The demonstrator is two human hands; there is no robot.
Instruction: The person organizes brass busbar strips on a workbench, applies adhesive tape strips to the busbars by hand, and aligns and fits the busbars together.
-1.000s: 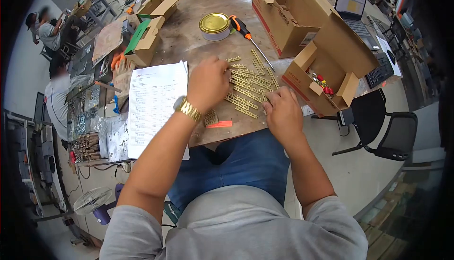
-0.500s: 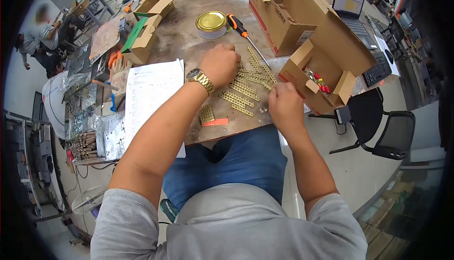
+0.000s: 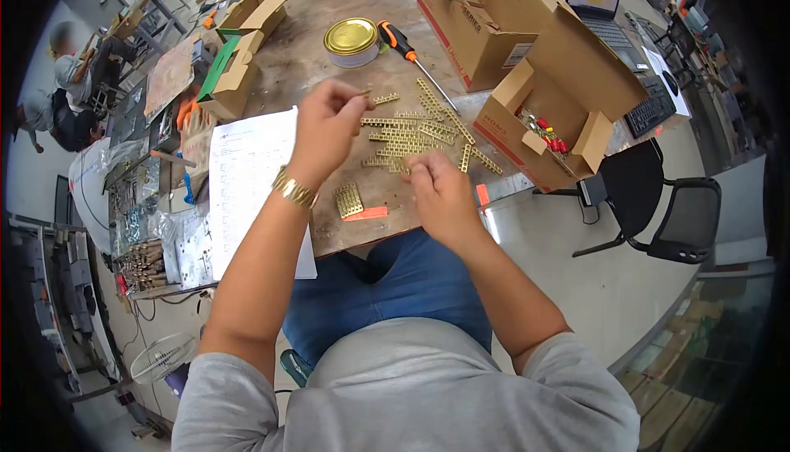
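Several brass-coloured toothed strips (image 3: 411, 135) lie spread on the worn wooden table. My left hand (image 3: 329, 123) is raised at their left side, thumb and fingers pinched on a small brass strip that shows at the fingertips. At the near edge of the pile, my right hand (image 3: 436, 189) has its fingers drawn together around a small brass piece. A neat block of strips (image 3: 349, 200) sits nearer the table's front edge, touching an orange label (image 3: 369, 213). Printed sheets (image 3: 251, 193) lie left of my left hand.
An orange-black screwdriver (image 3: 420, 65) and a round tin (image 3: 351, 38) lie beyond the strips. Cardboard boxes (image 3: 535, 152) stand at right, one holding red and yellow parts. A laptop (image 3: 597, 0) is behind. Gloves and tools crowd the left; people (image 3: 70, 74) are farther off.
My left hand has lifted off the strips and moved left with a strip. My right hand has moved left along the pile's near edge. Some strips lie differently, and a second orange label shows.
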